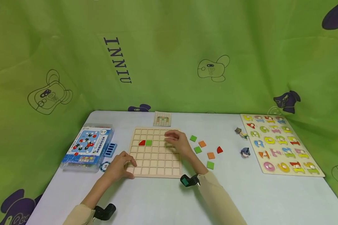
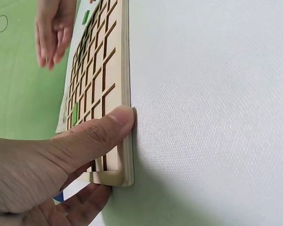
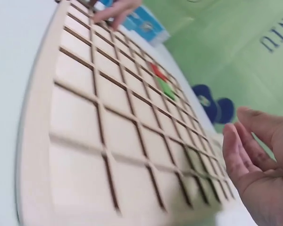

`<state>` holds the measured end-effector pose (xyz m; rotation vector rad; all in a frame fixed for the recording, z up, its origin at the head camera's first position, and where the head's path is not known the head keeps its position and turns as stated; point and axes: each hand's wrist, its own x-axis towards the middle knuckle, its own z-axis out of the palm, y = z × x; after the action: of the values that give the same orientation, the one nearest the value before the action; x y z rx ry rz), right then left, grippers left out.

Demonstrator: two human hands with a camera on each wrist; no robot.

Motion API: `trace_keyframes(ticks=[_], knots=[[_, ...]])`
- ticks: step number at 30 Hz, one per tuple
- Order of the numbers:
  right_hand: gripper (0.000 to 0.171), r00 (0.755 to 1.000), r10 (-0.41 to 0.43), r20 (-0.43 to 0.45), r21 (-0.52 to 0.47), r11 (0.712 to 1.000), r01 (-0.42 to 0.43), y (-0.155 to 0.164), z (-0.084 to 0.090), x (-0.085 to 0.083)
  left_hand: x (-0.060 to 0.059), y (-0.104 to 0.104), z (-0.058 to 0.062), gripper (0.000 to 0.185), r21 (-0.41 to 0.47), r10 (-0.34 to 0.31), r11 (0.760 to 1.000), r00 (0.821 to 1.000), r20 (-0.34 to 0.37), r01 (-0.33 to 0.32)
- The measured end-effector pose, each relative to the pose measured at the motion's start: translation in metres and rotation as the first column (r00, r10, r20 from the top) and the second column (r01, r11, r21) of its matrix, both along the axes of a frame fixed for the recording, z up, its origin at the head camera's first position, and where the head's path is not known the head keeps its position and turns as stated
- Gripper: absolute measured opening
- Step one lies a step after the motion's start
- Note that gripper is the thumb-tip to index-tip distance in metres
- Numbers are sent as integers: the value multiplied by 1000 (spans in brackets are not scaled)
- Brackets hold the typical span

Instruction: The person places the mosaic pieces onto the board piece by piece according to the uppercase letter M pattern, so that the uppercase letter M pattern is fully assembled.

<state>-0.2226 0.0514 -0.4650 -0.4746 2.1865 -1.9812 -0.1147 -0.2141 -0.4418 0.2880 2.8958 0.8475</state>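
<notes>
A wooden grid board (image 1: 161,163) lies in front of the person, holding a red quarter-round tile (image 1: 142,142) and a green square tile (image 1: 148,142) side by side in its upper left part. My left hand (image 1: 116,167) grips the board's near left corner; in the left wrist view the thumb (image 2: 120,115) presses the near edge and the fingers reach the left side. Over the board's far right part hovers my right hand (image 1: 180,144). In the right wrist view its fingers (image 3: 232,150) are loosely bent, with nothing between them and the thumb.
Right of the board lie loose green tiles (image 1: 197,150), orange tiles (image 1: 202,143) and a red tile (image 1: 219,150). Behind it is a pattern card (image 1: 162,121). Leftward are a blue boxed set (image 1: 87,143) and a round chip (image 1: 104,166); rightward, small figurines (image 1: 245,152) and a number puzzle (image 1: 281,145).
</notes>
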Motion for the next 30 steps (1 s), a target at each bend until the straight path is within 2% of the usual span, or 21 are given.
trace_keyframes(ticks=[3,7,10,14,20,25,30], knots=[[31,1000,-10,18,-4,1000,10,23,16,6,0,2,2,39,-4,4,1000,1000,15,-4],[30,999,-52,-5,37,998,52,60,23,9,0,4,4,39,-15,5,1000,1000,20,-5],[31,995,-94,-14,80,992,95,86,12,10,-1,4,4,39,-25,7,1000,1000,26,-6],[30,993,-121,-13,138,983,121,117,9,21,-1,4,4,40,-34,14,999,999,41,-13],[25,983,-115,-140,250,957,148,156,0,40,-1,4,4,40,-35,14,999,999,41,-12],[25,963,-102,-251,350,917,188,175,-8,51,-2,4,4,39,-31,22,999,998,58,-20],[29,959,-69,-275,383,907,175,180,-11,57,-2,4,4,39,-32,20,999,998,57,-19]])
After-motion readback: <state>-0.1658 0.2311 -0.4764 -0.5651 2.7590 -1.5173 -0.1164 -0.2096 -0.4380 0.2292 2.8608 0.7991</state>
